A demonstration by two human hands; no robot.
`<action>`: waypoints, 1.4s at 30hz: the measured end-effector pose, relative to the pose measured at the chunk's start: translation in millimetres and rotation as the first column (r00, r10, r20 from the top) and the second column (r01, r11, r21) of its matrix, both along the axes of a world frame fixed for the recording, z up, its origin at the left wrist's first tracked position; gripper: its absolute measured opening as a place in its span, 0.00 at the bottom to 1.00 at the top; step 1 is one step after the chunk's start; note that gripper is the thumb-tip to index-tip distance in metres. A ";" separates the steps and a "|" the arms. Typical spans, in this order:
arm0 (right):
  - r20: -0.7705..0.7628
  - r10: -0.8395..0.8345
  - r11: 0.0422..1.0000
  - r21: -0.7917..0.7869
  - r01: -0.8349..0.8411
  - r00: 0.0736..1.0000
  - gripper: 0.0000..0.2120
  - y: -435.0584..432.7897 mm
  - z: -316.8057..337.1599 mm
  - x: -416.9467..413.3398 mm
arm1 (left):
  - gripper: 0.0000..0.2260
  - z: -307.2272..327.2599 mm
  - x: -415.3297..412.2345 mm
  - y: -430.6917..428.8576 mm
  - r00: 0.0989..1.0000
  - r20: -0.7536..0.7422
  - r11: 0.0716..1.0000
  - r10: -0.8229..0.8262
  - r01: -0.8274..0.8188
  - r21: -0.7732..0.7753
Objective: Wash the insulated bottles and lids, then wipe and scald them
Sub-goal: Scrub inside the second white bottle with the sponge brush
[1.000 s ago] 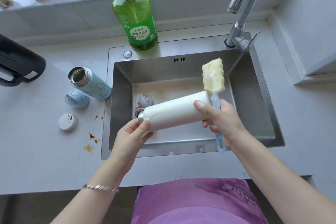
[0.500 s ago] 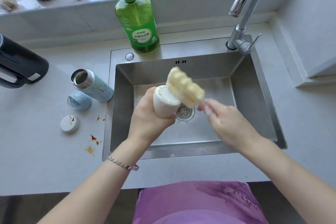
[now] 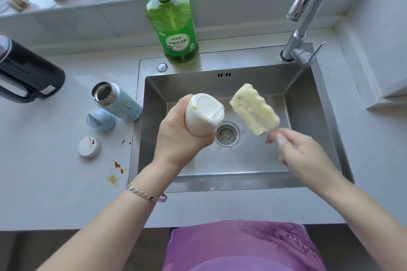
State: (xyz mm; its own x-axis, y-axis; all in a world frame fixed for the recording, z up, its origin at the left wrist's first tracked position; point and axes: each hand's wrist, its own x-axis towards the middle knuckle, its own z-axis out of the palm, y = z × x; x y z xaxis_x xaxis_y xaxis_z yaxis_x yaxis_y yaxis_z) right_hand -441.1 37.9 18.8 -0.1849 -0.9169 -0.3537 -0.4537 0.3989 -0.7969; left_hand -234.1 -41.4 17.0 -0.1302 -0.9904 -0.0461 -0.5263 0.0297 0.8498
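Bottle (image 3: 203, 114), white, clenched in left hand (image 3: 178, 136) over sink (image 3: 312, 103), base up toward camera, mouth downward and hidden, long axis steep, tilted slightly right. Sponge brush (image 3: 254, 109) pinched by handle in right hand (image 3: 301, 156), head pointing up-left, just beside that base, apart.

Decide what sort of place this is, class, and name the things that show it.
Most likely a home kitchen: a steel sink with a tap set in a counter, a green pump bottle of dish soap behind it.
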 end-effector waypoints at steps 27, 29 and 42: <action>-0.475 0.076 0.997 0.021 -0.075 0.877 0.17 -1.7 20.9 9.9 | 0.30 -4.6 10.6 7.9 0.978 0.201 0.996 -0.048 0.033 0.080; -0.516 0.019 0.980 -0.159 -0.117 0.856 0.16 3.1 24.7 9.7 | 0.29 -6.1 11.8 9.3 0.981 0.190 0.993 -0.026 0.004 0.116; -0.081 0.097 0.945 -0.306 -0.117 0.992 0.17 14.5 11.9 41.3 | 0.26 0.5 4.4 13.0 0.984 0.179 0.983 -0.023 -0.010 0.181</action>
